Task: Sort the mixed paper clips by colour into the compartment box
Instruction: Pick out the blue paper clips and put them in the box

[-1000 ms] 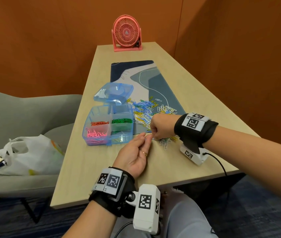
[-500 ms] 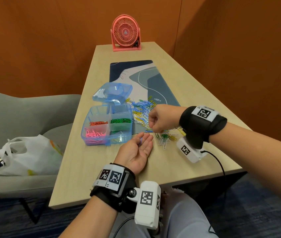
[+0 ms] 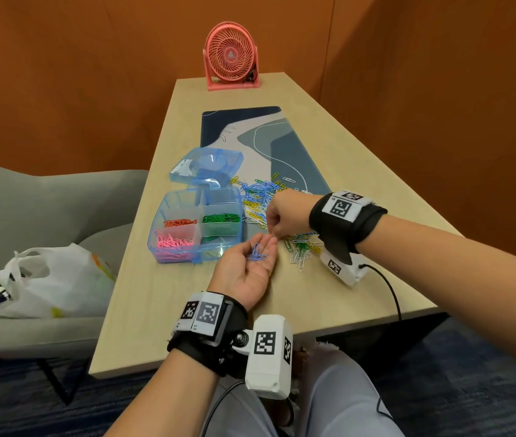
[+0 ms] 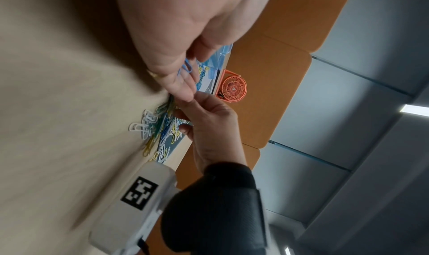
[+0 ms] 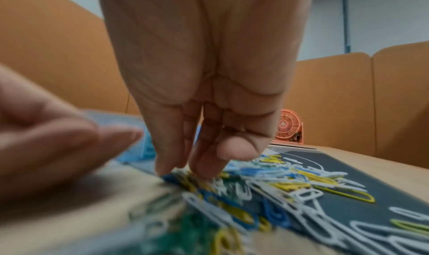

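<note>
A few blue paper clips [image 3: 257,253] are cradled in the upturned left hand [image 3: 244,269], palm open and fingers relaxed, their long axes running roughly along the fingers toward the compartment box [image 3: 198,227]. The box is seen with lid raised, its long side running away from the viewer, beside the mixed clip pile [image 3: 269,212] on the surface [image 3: 143,298]. The right hand [image 3: 286,216] is held above the pile, fingertips pinched together; whether a clip is gripped cannot be told.

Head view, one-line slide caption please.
Left hand cups blue clips while right hand picks over the mixed pile.
</note>
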Demonstrator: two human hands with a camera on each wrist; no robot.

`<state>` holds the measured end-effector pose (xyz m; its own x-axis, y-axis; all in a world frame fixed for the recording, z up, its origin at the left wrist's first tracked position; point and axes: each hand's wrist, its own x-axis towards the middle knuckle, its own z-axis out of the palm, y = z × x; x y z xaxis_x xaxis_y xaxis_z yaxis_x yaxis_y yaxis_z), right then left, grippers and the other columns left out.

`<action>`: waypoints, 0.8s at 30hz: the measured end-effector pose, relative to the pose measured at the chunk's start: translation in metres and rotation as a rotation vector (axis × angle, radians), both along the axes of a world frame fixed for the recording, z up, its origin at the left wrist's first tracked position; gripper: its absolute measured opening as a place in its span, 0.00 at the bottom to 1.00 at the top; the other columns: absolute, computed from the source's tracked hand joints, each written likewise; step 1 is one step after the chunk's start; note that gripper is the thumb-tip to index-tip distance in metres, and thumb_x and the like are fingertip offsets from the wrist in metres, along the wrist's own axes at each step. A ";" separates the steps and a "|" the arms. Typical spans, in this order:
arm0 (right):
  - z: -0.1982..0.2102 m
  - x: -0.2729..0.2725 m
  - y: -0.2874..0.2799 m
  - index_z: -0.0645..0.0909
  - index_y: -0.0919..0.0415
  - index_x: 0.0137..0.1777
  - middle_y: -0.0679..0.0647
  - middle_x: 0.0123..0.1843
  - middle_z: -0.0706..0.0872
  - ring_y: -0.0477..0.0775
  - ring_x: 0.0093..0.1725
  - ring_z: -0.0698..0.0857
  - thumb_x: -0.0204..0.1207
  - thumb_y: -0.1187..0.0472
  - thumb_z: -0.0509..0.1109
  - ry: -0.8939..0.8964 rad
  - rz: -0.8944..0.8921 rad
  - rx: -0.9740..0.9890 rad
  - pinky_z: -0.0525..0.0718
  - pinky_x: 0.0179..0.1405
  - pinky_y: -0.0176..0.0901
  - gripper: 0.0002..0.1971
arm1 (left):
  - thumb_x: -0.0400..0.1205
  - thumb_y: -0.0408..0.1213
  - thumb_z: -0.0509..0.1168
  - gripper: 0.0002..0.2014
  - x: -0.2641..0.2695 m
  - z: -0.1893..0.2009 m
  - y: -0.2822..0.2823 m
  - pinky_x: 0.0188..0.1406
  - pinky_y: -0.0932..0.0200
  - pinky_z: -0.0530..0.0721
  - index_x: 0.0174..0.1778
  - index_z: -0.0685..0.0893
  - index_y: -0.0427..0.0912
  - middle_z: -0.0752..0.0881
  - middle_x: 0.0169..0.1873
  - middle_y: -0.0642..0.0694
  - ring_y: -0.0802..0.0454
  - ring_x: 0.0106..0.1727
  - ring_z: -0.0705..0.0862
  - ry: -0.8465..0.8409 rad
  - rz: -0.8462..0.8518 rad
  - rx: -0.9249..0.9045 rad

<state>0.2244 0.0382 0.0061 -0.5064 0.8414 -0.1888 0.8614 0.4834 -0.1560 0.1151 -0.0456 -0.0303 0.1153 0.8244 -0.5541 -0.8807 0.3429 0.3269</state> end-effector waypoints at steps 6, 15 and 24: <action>-0.007 0.001 0.007 0.88 0.64 0.46 0.56 0.41 0.88 0.51 0.40 0.80 0.73 0.64 0.72 -0.034 -0.006 -0.007 0.72 0.28 0.34 0.05 | 0.88 0.29 0.47 0.17 -0.002 -0.001 -0.002 0.67 0.49 0.73 0.68 0.74 0.28 0.77 0.68 0.34 0.40 0.72 0.75 -0.007 0.002 0.033; -0.003 0.013 0.011 0.73 0.53 0.27 0.52 0.35 0.81 0.54 0.37 0.77 0.74 0.64 0.64 -0.018 -0.079 -0.042 0.71 0.27 0.38 0.14 | 0.87 0.30 0.50 0.12 -0.001 -0.012 -0.001 0.46 0.57 0.82 0.48 0.77 0.31 0.82 0.45 0.38 0.43 0.70 0.77 0.017 -0.023 0.041; 0.006 0.027 0.006 0.81 0.59 0.38 0.49 0.32 0.88 0.46 0.29 0.81 0.73 0.65 0.68 0.217 -0.125 -0.157 0.81 0.35 0.39 0.04 | 0.87 0.30 0.50 0.14 0.001 -0.013 0.004 0.51 0.55 0.82 0.64 0.76 0.32 0.81 0.59 0.38 0.42 0.70 0.77 0.070 -0.025 0.039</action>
